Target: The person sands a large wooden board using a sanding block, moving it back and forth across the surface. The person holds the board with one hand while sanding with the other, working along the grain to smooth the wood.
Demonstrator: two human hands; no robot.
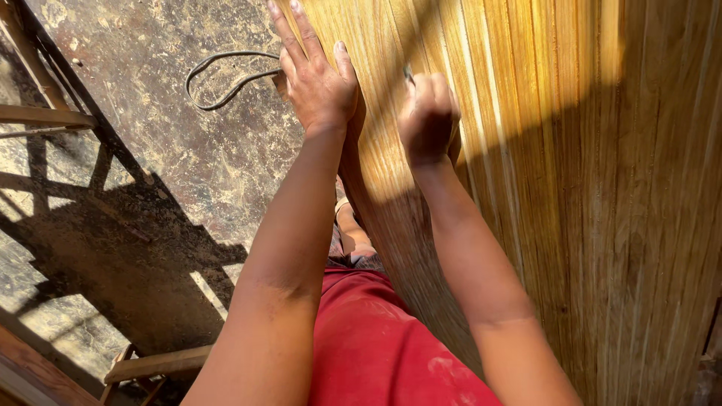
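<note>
Both my arms run up from the bottom edge, bare, forearms nearly parallel and close together. Left hand [316, 75]: palm down, fingers straight and spread a little, pointing to the top edge, thumb tucked out of sight on the left side, wrist straight. It's open and lying flat, gripping nothing. Right hand [429, 113]: curled into a fist, knuckles up, wrist bent slightly inward, just beside the left hand but not touching it. A thin dark tip sticks out of the top of the fist; can't tell what it is. Upper half of both hands in sun, forearms in shade.
</note>
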